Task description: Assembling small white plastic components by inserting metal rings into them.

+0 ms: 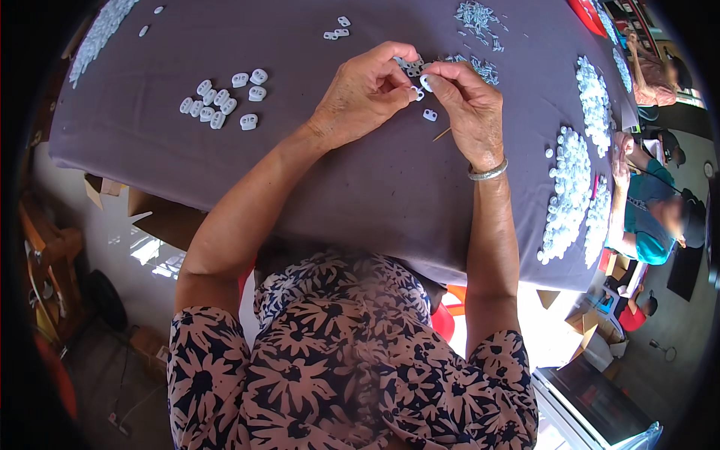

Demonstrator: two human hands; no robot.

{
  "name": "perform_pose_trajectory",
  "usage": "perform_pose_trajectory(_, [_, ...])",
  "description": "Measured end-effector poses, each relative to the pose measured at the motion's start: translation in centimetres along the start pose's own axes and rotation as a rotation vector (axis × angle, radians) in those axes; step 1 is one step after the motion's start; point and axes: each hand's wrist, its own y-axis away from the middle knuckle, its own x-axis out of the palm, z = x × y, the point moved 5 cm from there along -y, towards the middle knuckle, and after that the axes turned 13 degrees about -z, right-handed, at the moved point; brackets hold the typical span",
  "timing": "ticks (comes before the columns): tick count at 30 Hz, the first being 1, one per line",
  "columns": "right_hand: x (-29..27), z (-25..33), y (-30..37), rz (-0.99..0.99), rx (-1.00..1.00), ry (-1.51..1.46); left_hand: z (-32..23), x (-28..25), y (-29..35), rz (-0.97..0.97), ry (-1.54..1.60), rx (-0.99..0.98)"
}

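In the head view, the left hand [358, 91] and right hand [474, 109] are pinching their fingers [402, 97] nearly closed, holding a small white piece [418, 94] and a white oval piece [426, 82] above the counter [367, 187], seemingly fitting parts together; careful alignment is probably needed next. Twelve white toggles [221, 97] are lying leftward, three white pieces [342, 32] beyond, one loose piece [430, 115] near the hands.

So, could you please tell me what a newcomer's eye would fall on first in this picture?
Probably the left hand and right hand at upper centre, each pinching a small white piece over the dark tablecloth. Next might come the large heap of white pieces along the cloth's right side, then the bold floral garment filling the lower middle.
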Motion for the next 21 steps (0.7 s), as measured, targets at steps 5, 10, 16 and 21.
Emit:
perform_pose_trajectory(5, [0.5,-0.5,0.2,0.048,0.03,-0.002,0.0,0.1,0.1,0.002,-0.008,-0.017])
perform_pose_trajectory(10, [0.9,-0.8,0.6,0.066,0.141,-0.06,-0.2,0.1,0.3,0.005,-0.049,-0.067])
perform_pose_trajectory(16, [1.4,-0.7,0.8,0.074,0.096,-0.114,-0.1,-0.4,0.0,-0.042,0.022,-0.095])
perform_pose_trajectory(21, [1.0,-1.4,0.6,0.123,-0.013,-0.005,0.3,-0.4,-0.1,-0.009,0.096,-0.199])
